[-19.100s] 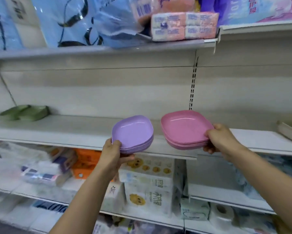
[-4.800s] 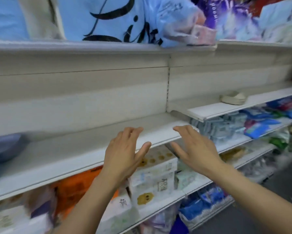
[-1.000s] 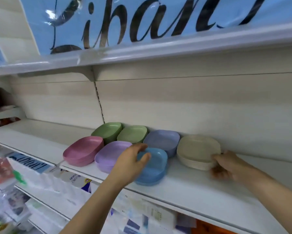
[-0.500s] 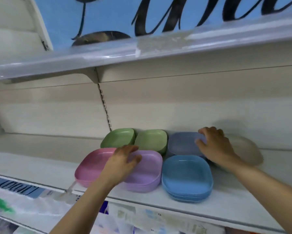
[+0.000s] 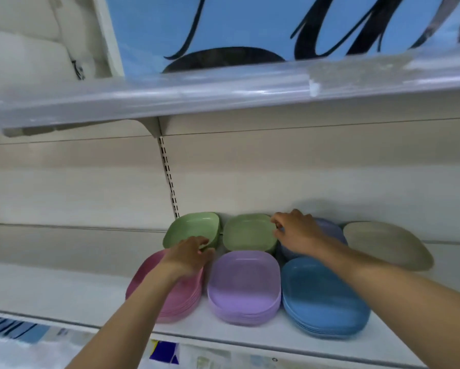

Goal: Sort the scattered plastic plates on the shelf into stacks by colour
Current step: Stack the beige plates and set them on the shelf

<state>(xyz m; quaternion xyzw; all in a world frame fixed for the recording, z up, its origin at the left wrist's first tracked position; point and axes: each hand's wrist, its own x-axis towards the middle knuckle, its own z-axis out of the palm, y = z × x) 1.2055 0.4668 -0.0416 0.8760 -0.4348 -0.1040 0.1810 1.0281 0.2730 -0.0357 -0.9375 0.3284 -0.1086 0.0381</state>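
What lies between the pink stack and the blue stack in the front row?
The purple stack lies between the pink stack and the blue stack, close beside both. The head view shows this.

A shop: display shelf [image 5: 64, 288], slotted upright [image 5: 169, 179], clear price-tag rail [image 5: 197, 94], blue wrapped pack [image 5: 250, 22] above.

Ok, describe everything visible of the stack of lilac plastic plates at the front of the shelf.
The stack of lilac plastic plates is several shallow, square, round-cornered dishes nested upright, matt. It sits at the front of the white shelf, between the stack of pink plates and the stack of blue plates, close beside both, with a stack of green plates behind. Neither the left hand nor the right hand touches it.
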